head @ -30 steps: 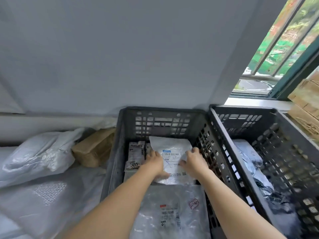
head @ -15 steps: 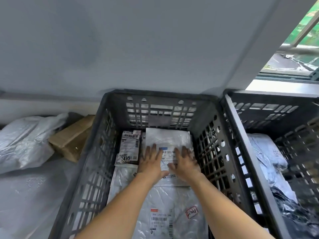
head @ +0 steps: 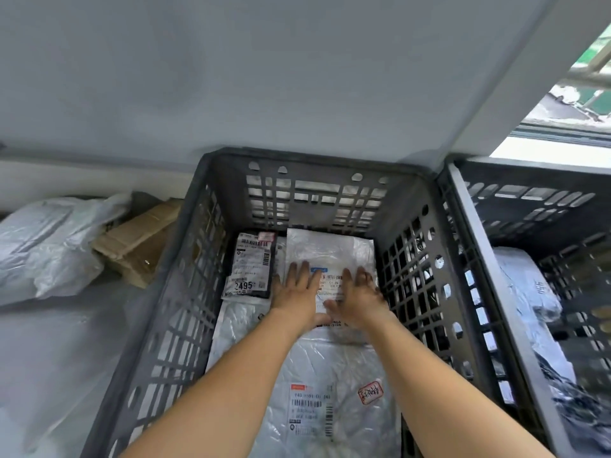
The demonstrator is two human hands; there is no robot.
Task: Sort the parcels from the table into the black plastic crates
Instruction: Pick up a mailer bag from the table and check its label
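Nearest: large white parcel (head: 317, 401), flat on the floor of the black crate (head: 307, 193), label up, lying under my forearms. I am not touching it.

Left hand (head: 292, 295): flat, fingers straight and spread, palm down on the left part of the smaller white parcel (head: 330, 246). It grips nothing and only presses.

Right hand (head: 358, 299): the same, fingers straight and splayed, pressing the right part of that parcel, just beside the crate's right wall.

Smaller white parcel: directly under both palms, in the crate's far right corner. Its near edge overlaps the large parcel. Its long axis runs away from me toward the far wall. Both hands are equally on it, with its shipping label (head: 327, 284) showing between them. My judgement: it is placed, and the next move is simply lifting my hands straight up and out.

Dark parcel (head: 251, 266): far left corner, just beside my left fingers.

Beyond, left of the crate: white bag (head: 49, 246) and cardboard box (head: 139, 239), unsorted. To the right: second crate (head: 529, 196), touching the first, with parcels inside.
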